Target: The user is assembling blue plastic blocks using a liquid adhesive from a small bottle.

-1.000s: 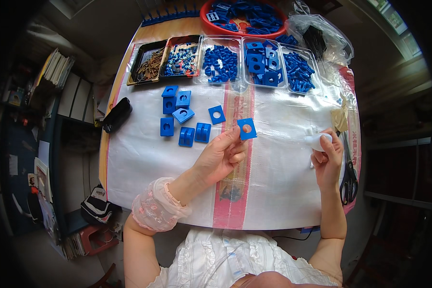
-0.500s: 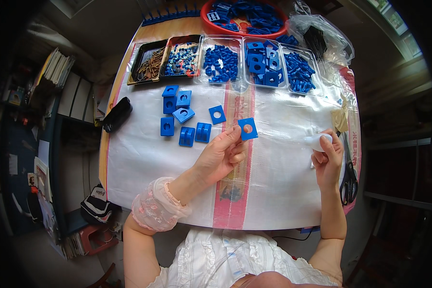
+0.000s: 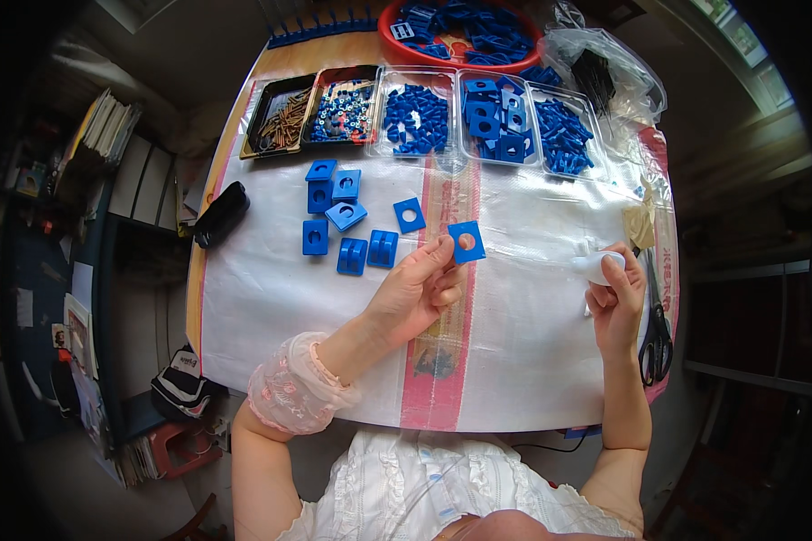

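Between thumb and fingers, my left hand point(image 3: 426, 278) pinches the edge of a blue square plate with a round hole point(image 3: 472, 255), held up over the middle of the table. My right hand point(image 3: 616, 293) is closed around a small white squeeze bottle point(image 3: 597, 268), whose narrow tip points left, apart from the plate. Just beyond my left hand lies a loose blue plate with a hole point(image 3: 401, 216). Left of it are two ribbed blue blocks point(image 3: 382, 249) and a group of several blue holed pieces point(image 3: 314, 238), some leaning on each other.
Along the far side stand trays of brass-coloured pins point(image 3: 282, 120), small nuts point(image 3: 341, 110), blue pegs point(image 3: 417, 122) and blue plates point(image 3: 484, 125). Behind them is a red basin point(image 3: 391, 43) of blue parts. A black case point(image 3: 221, 215) lies left, black scissors point(image 3: 657, 347) right.
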`<act>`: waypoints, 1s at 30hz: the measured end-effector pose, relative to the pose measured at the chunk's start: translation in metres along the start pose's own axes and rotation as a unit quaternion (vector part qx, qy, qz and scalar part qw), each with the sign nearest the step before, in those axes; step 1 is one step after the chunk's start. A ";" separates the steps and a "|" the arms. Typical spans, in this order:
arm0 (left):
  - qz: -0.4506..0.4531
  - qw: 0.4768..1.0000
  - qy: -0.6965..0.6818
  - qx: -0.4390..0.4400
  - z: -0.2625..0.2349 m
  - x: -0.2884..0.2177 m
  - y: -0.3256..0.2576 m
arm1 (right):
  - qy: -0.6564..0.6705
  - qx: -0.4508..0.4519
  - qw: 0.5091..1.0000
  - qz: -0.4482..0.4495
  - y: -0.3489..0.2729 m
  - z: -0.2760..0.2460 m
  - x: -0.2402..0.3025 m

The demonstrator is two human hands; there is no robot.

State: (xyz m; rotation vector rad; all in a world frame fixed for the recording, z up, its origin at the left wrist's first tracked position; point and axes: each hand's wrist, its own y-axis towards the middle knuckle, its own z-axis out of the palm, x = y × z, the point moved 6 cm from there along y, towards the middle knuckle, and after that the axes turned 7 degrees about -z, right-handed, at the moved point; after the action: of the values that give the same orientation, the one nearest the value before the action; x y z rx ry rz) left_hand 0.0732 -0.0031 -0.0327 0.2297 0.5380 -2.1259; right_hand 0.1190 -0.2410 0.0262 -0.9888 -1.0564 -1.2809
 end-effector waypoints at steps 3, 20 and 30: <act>0.002 1.000 -0.005 -0.002 -0.001 0.000 0.000 | -0.001 0.003 1.000 -0.001 0.000 -0.001 -0.001; 0.004 1.000 -0.005 -0.001 -0.002 0.001 0.001 | 0.003 0.005 1.000 0.002 0.001 -0.003 -0.002; -0.002 1.000 -0.003 -0.002 -0.001 0.001 0.000 | 0.006 0.006 1.000 0.001 0.001 -0.003 -0.001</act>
State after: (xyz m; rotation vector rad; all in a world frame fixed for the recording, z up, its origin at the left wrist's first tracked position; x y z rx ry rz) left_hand 0.0723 -0.0030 -0.0337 0.2193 0.5387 -2.1291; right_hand 0.1198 -0.2438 0.0243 -0.9707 -1.0523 -1.2759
